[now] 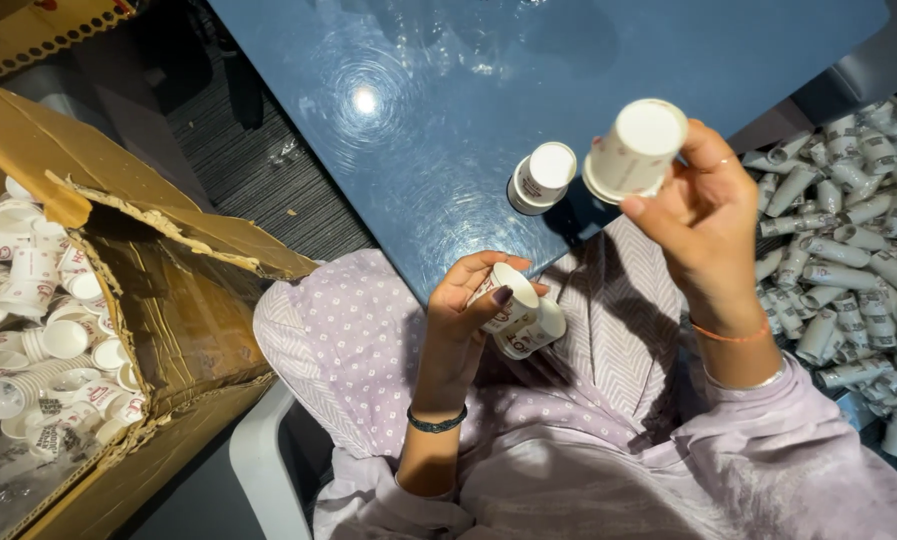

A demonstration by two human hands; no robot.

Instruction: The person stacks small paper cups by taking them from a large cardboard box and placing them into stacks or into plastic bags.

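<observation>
My left hand point(465, 312) sits over my lap and grips a short stack of small white paper cups point(521, 312) lying sideways, thumb across the top one. My right hand point(696, 215) is raised near the table edge and holds one white paper cup point(635, 148) upside down, bottom facing the camera. Another white paper cup point(543, 176) stands upside down on the blue glossy table point(448, 90), just left of the held cup and apart from it.
A torn cardboard box point(178, 290) on my left holds several loose and nested white cups point(48, 340). On my right lies a heap of stacked cup sleeves point(848, 250). I sit on a white chair point(263, 455), lilac clothing over my lap.
</observation>
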